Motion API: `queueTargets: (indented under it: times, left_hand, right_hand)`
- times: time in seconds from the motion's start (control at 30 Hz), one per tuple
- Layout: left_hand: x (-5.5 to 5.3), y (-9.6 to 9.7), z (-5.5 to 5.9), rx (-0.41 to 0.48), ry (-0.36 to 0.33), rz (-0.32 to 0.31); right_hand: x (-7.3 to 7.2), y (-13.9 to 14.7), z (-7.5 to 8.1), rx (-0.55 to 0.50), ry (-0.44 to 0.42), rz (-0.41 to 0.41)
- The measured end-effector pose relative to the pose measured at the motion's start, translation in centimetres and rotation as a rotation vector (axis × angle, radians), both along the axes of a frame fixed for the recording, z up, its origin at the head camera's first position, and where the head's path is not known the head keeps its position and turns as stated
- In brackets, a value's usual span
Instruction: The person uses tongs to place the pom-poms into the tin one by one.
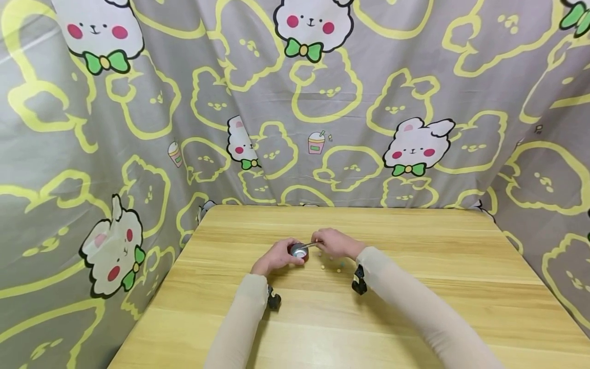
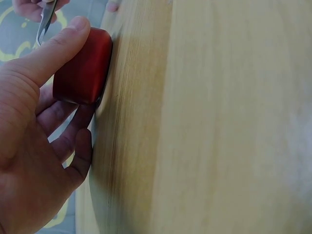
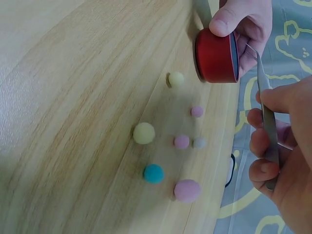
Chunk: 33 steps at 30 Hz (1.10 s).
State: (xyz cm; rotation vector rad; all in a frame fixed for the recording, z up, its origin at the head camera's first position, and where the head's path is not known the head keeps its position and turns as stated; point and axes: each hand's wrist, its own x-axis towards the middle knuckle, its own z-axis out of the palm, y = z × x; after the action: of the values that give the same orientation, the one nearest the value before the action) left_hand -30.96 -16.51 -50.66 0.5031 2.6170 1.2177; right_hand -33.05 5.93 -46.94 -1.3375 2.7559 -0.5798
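Observation:
A small round red tin (image 3: pixel 217 56) with a silvery inside stands on the table, its open top facing up. My left hand (image 1: pixel 278 254) grips the tin from the left, thumb on the near side and fingers around the far side. Bent metal tweezers (image 3: pixel 263 80) are pinched in my right hand (image 1: pixel 335 242), just right of the tin. Their tips reach over the tin's mouth; no ball shows between them. Beside the tin lie several small fuzzy balls: a large cream one (image 3: pixel 144 133), a blue one (image 3: pixel 153 173), a large pink one (image 3: pixel 187 190) and smaller ones.
The wooden table (image 1: pixel 313 318) runs back to a patterned grey curtain (image 1: pixel 286 102), which hangs behind it and along both sides. Dark wrist cameras are strapped to both forearms. The loose balls lie below and near my right hand.

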Motion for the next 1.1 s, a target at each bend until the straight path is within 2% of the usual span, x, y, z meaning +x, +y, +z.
queueTargets:
  times: [0.3, 0.53, 0.77, 0.9, 1.0, 1.1]
  left_hand:
    - [0.1, 0.0, 0.1, -0.004, 0.002, -0.004]
    - [0.3, -0.1, 0.1, 0.006, 0.031, -0.025]
    - [0.4, 0.1, 0.1, -0.015, -0.022, 0.011]
    - [0.3, 0.0, 0.1, -0.015, -0.030, 0.014]
    - [0.2, 0.0, 0.1, -0.006, -0.032, 0.013]
    - [0.2, 0.0, 0.2, 0.001, -0.030, 0.014]
  right_hand:
    - [0.2, 0.7, 0.5, -0.002, -0.006, -0.019]
    - [0.5, 2.0, 1.1, -0.030, 0.013, -0.022]
    - [0.6, 4.1, 1.5, -0.014, -0.002, -0.060]
    - [0.5, 5.6, 1.2, -0.040, -0.003, -0.059]
    - [0.5, 6.7, 0.8, -0.065, 0.036, -0.037]
    - [0.4, 7.5, 0.2, -0.064, 0.048, -0.047]
